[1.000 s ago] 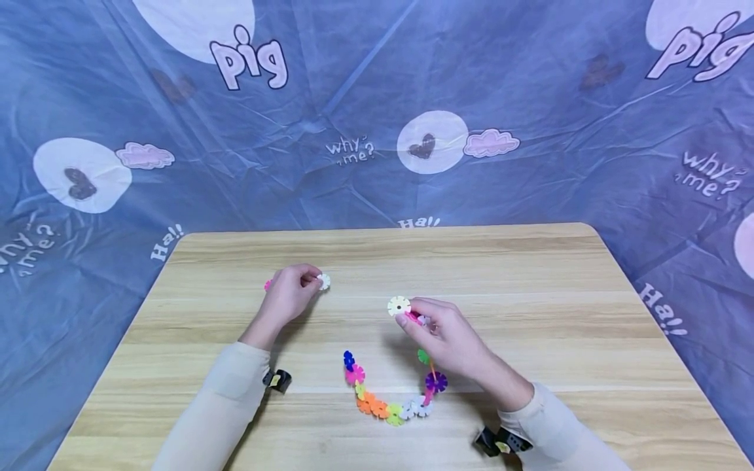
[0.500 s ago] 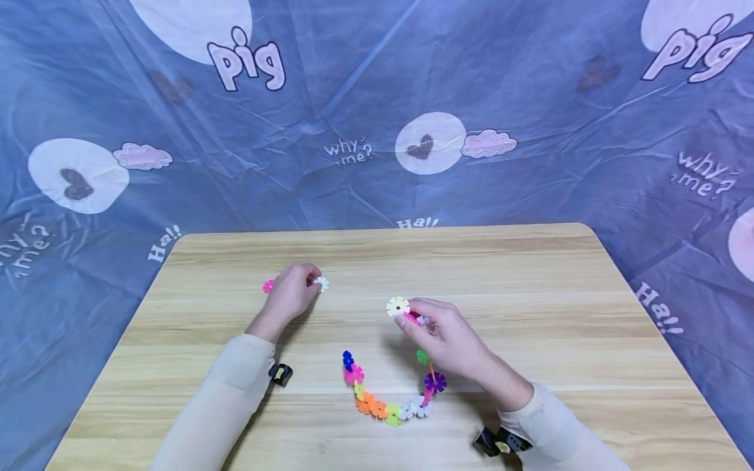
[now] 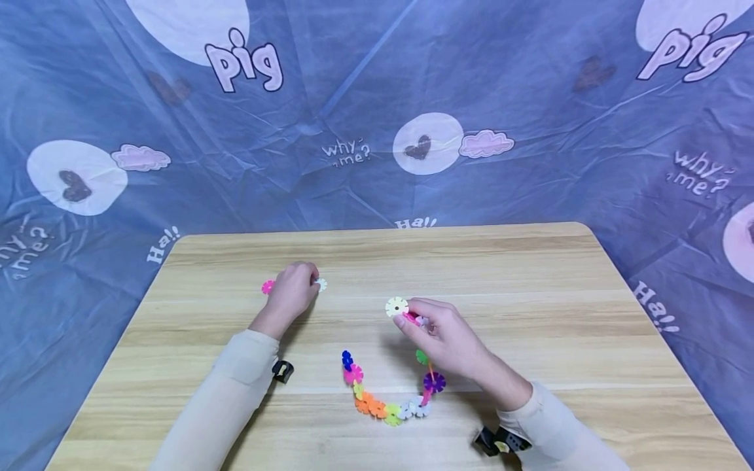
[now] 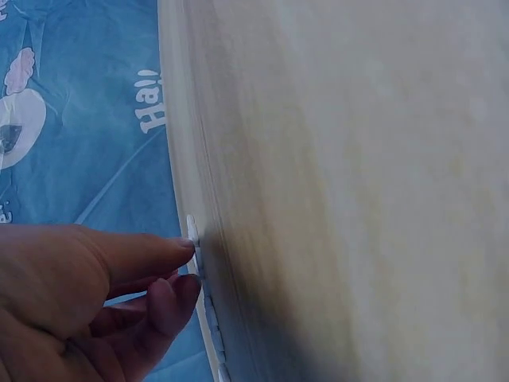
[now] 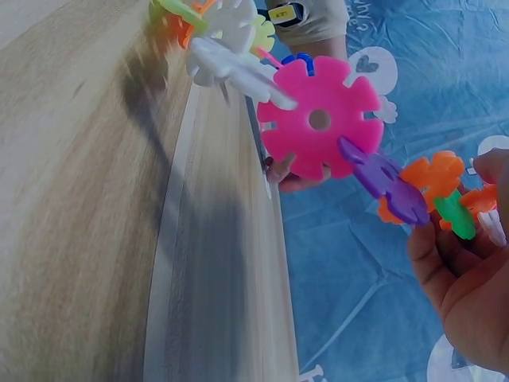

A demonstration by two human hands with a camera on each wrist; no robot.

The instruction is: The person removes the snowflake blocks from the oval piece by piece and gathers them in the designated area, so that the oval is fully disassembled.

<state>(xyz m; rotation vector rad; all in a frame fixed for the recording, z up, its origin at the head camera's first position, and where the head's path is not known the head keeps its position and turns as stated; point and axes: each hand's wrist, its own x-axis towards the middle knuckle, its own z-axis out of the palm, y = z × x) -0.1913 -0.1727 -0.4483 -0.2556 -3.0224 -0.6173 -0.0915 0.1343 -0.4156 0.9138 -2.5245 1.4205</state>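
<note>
In the head view my right hand (image 3: 450, 337) grips one end of a chain of interlocking snowflake discs (image 3: 377, 409). A pale yellow disc (image 3: 397, 307) sticks out past its thumb and fingertips. The chain curves below that hand through green, purple, white, orange and pink to dark blue. Up close in the right wrist view, a large pink disc (image 5: 320, 119) links to a purple disc (image 5: 386, 187). Farther left, my left hand (image 3: 291, 288) reaches down to the tabletop and pinches the edge of a white snowflake disc (image 3: 321, 284), seen edge-on in the left wrist view (image 4: 192, 229).
A loose pink disc (image 3: 268, 287) lies just left of my left hand. The wooden table (image 3: 530, 275) ends at a blue printed cloth (image 3: 353, 78) behind it. Both wrists wear black camera mounts, the left one (image 3: 283, 371) beside the sleeve.
Slightly more of the pink disc shows beside my left hand, and the white disc is more covered by its fingers. My right hand and the chain hold nearly still.
</note>
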